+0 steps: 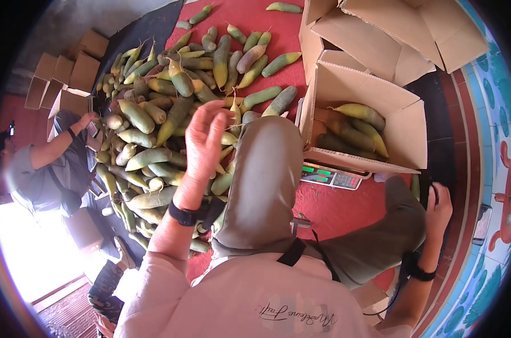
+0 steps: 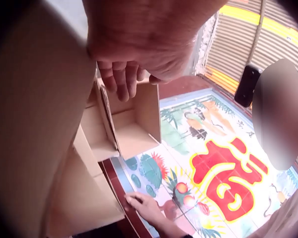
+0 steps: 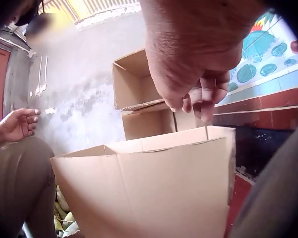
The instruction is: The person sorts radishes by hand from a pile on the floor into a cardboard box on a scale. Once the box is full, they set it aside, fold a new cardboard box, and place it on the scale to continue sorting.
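Left of the open cardboard box (image 1: 405, 132) spreads the green radish pile (image 1: 173, 121), and the left hand (image 1: 206, 141) is nearer to it, fingers loosely bent and holding nothing. Between that hand and the box lies a single radish (image 1: 280, 102), its long axis slanting toward the box wall. The right hand (image 1: 439, 211), past the box's near right corner, has relaxed fingers with nothing visible in them.

Toward ten o'clock in the head view, the radishes (image 1: 173, 121) were mottled green, some yellowing, against a red mat (image 1: 334, 217); at two o'clock the carton (image 1: 401, 127) was plain tan. The scale display (image 1: 317, 173) glowed green. Grey-brown trousers (image 1: 261, 186) met a pale pinkish shirt (image 1: 227, 304) with black script.
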`<move>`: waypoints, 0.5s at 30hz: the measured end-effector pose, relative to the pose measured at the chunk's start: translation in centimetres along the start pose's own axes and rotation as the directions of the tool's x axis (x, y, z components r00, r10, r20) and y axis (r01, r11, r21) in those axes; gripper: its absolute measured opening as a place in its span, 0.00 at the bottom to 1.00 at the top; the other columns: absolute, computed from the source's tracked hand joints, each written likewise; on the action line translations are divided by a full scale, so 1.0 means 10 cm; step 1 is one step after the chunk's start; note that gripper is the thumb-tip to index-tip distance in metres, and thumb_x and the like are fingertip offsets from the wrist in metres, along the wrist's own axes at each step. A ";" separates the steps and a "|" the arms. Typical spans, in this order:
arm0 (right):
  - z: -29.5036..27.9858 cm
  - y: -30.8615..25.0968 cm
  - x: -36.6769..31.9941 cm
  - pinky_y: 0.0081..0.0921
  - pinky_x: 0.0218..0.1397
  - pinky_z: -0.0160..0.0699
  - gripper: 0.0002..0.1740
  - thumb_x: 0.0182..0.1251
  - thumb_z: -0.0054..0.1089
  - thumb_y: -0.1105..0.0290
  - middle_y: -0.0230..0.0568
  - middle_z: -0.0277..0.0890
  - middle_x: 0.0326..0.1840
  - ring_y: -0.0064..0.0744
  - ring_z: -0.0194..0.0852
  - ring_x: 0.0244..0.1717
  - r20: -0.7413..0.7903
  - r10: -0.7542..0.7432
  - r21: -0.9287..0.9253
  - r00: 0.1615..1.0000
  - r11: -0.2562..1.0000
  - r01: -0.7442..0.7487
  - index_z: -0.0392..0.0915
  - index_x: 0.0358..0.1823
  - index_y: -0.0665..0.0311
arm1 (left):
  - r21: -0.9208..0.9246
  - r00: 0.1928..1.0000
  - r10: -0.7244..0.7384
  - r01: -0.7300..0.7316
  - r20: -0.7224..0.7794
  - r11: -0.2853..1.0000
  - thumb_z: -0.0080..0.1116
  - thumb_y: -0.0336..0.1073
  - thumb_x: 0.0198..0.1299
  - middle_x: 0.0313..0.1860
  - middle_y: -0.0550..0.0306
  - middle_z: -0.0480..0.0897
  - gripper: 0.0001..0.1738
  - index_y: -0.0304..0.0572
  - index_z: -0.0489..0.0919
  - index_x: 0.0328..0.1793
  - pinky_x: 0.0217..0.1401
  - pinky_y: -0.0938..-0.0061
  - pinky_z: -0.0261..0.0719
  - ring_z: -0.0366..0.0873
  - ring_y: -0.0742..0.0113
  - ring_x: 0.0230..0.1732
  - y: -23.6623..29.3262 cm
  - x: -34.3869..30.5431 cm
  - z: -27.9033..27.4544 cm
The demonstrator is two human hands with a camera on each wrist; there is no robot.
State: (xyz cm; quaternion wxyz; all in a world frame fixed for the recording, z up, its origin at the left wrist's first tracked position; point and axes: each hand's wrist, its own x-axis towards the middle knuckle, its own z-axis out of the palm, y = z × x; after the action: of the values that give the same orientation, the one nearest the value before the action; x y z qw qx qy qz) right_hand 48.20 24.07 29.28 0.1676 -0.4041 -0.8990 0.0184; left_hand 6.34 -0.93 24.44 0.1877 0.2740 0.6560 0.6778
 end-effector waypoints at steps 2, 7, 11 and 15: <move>0.00 0.14 -0.21 0.35 0.40 0.72 0.08 0.64 0.52 0.73 0.50 0.72 0.36 0.52 0.73 0.37 -0.016 0.054 -0.044 0.998 0.998 -0.055 0.74 0.42 0.68 | 0.156 0.997 -0.068 0.073 -0.037 0.985 0.48 0.32 0.65 0.40 0.57 0.80 0.13 0.35 0.73 0.53 0.51 0.77 0.72 0.77 0.72 0.42 -0.27 0.03 -0.27; 0.08 0.18 -0.45 0.35 0.41 0.72 0.09 0.64 0.51 0.73 0.50 0.73 0.38 0.51 0.74 0.39 0.010 0.174 -0.031 0.985 0.984 -0.174 0.74 0.42 0.68 | 0.673 0.990 -0.141 0.113 -0.013 0.731 0.55 0.33 0.55 0.35 0.48 0.82 0.10 0.35 0.79 0.41 0.41 0.72 0.78 0.81 0.60 0.35 -1.21 -0.10 -0.72; 0.10 0.18 -0.45 0.35 0.41 0.72 0.09 0.64 0.50 0.73 0.50 0.74 0.39 0.51 0.74 0.39 -0.012 0.177 -0.043 0.984 0.983 -0.178 0.74 0.43 0.68 | 0.834 0.938 -0.327 0.089 0.113 0.545 0.55 0.41 0.54 0.37 0.45 0.80 0.15 0.38 0.78 0.41 0.47 0.61 0.76 0.78 0.48 0.43 -1.91 -0.41 -0.86; 0.12 0.20 -0.46 0.35 0.41 0.72 0.08 0.64 0.51 0.73 0.49 0.74 0.39 0.51 0.74 0.39 0.001 0.170 -0.089 0.985 0.981 -0.170 0.74 0.43 0.68 | 0.906 0.808 -0.576 0.145 0.124 0.398 0.55 0.47 0.52 0.44 0.42 0.78 0.23 0.38 0.75 0.48 0.54 0.59 0.72 0.75 0.49 0.51 -2.42 -0.76 -0.77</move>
State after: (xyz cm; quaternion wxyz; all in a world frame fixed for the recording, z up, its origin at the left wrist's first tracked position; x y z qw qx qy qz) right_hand 52.13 22.15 26.52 0.1433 -0.4863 -0.8619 -0.0054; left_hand 5.01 -10.00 -0.44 0.3065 0.3151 0.8904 0.1182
